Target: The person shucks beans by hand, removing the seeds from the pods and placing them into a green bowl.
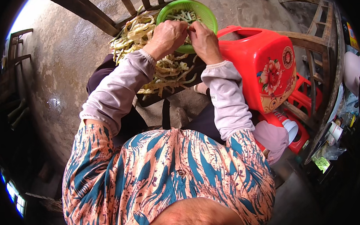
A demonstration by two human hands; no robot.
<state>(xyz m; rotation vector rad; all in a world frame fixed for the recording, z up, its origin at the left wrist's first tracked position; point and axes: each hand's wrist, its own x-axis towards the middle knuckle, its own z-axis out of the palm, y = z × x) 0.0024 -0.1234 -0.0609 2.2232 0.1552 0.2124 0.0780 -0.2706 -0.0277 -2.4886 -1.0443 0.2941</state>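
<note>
My left hand [173, 33] and my right hand [202, 36] meet over the near side of a round green plastic basket [211, 17]. Their fingertips pinch a small green bean piece [188, 27], which the fingers mostly hide. Short broken green bean pieces [185, 15] lie inside the basket. Left of it, and nearer to me, pale yellow-green long bean pods [141, 28] are heaped on a dark wooden seat [151, 100]. Many look limp and wrinkled. Light mauve sleeve covers wrap both my forearms.
A red plastic stool [246, 49] with a flower print lies tipped on its side at my right. Beyond it are a wooden chair frame [311, 43] and more red stools [305, 92]. Wooden slats [127, 4] rise behind the heap. Bare concrete floor [63, 63] extends left.
</note>
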